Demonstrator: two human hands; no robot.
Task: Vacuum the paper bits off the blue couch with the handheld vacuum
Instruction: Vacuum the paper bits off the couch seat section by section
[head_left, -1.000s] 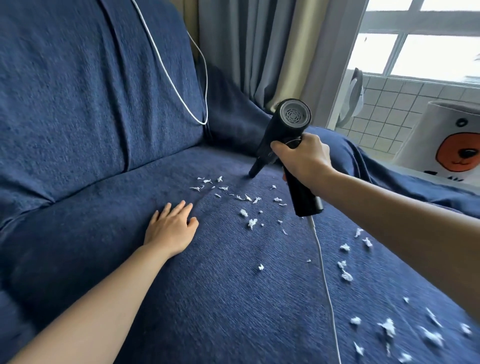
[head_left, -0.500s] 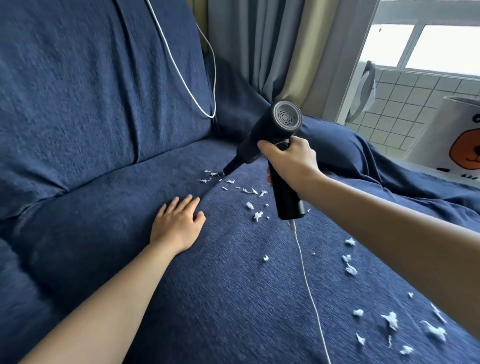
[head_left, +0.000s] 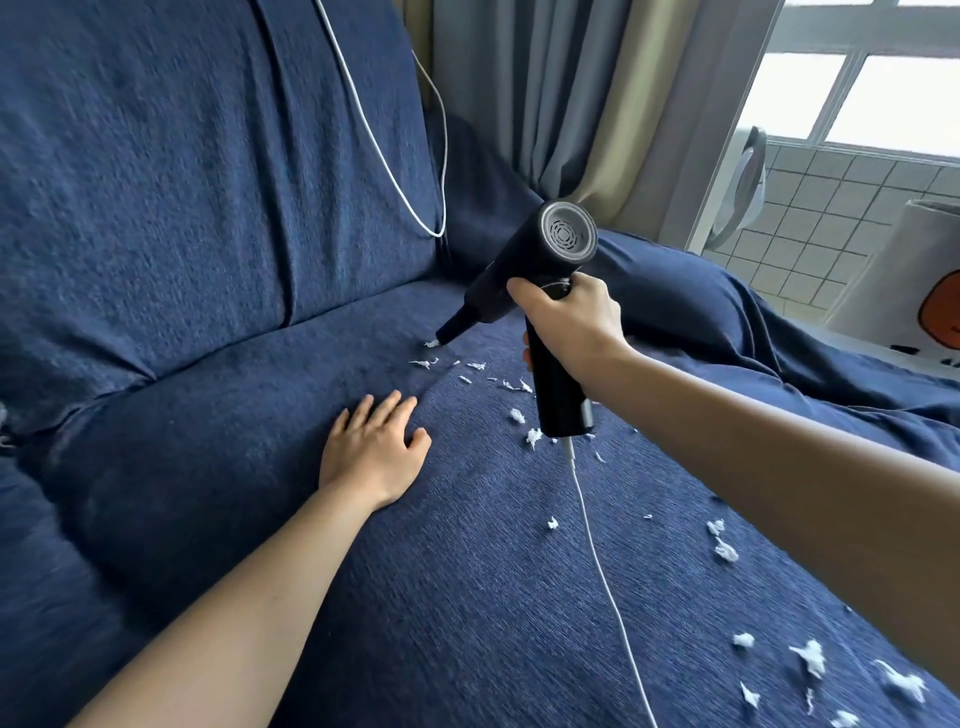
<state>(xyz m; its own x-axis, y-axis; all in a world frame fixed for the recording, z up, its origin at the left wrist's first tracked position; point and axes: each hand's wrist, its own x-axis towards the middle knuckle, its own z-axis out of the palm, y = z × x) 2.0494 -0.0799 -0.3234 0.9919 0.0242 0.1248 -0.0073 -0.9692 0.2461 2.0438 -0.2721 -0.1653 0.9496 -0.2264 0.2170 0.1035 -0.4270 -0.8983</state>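
With the right hand (head_left: 569, 325) gripping the handheld vacuum (head_left: 540, 291), nozzle on the farthest paper bits (head_left: 498, 382) on the blue couch (head_left: 467, 597), sweep slowly nearward while the flat, open left hand (head_left: 376, 449) steadies the fabric.

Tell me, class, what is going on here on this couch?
A person is vacuuming torn paper bits off a blue couch. The right hand grips the black handheld vacuum, its nozzle tip down on a scrap near the backrest. The left hand rests flat on the seat. Many bits remain, mostly nearer the camera on the right.
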